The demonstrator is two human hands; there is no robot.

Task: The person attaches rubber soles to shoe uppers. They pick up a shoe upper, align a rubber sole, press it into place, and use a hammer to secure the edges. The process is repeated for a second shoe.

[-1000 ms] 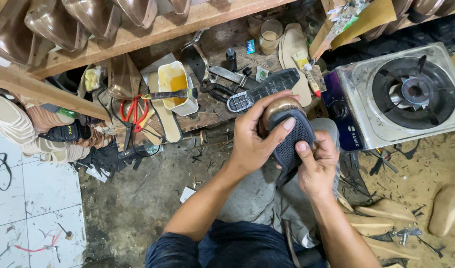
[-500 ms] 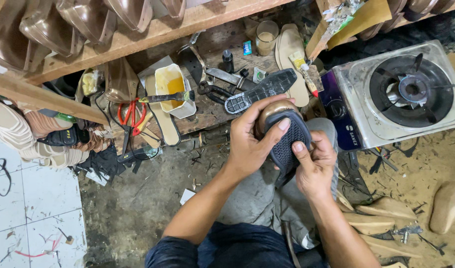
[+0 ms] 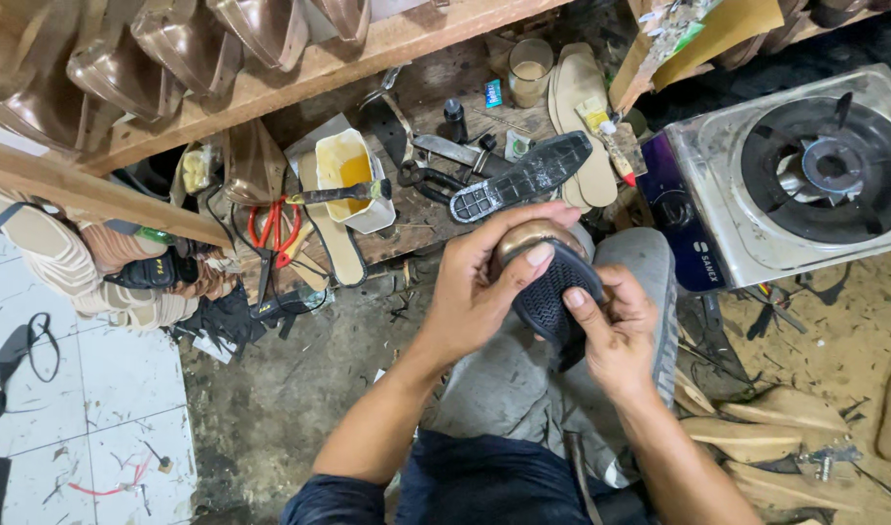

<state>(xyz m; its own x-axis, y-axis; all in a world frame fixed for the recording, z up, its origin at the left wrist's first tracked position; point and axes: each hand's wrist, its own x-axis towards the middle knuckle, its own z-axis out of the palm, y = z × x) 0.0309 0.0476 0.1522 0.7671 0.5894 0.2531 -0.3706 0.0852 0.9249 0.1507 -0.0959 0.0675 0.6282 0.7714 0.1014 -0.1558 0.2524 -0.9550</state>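
Here, thumbs flattened on a black textured sole (image 3: 554, 297), the left thumb (image 3: 533, 261) near its far rounded end, the right thumb (image 3: 574, 299) lower down on the tread; remaining fingers curled round and clamped behind, so both hands grip rather than pinch. Left hand (image 3: 480, 292) wrapped over the brown shiny shoe toe (image 3: 528, 236) from the left, right hand (image 3: 616, 331) cupping from the near right, the whole piece held above the grey-trousered knees (image 3: 523, 379). Probably best done by pressing from the middle of the sole toward its rim, thumb after thumb, keeping the edge lined up with the toe all round and holding firm where the curve is tightest. Farther off, on the low wooden bench (image 3: 436, 209), a second black sole (image 3: 523, 177) lying loose, a white tub of yellow glue (image 3: 343, 175) with a brush across it, red-handled scissors (image 3: 270, 226) to the left. At far right, a gas stove (image 3: 805, 175); wooden shoe forms (image 3: 757, 428) on the floor, near right.
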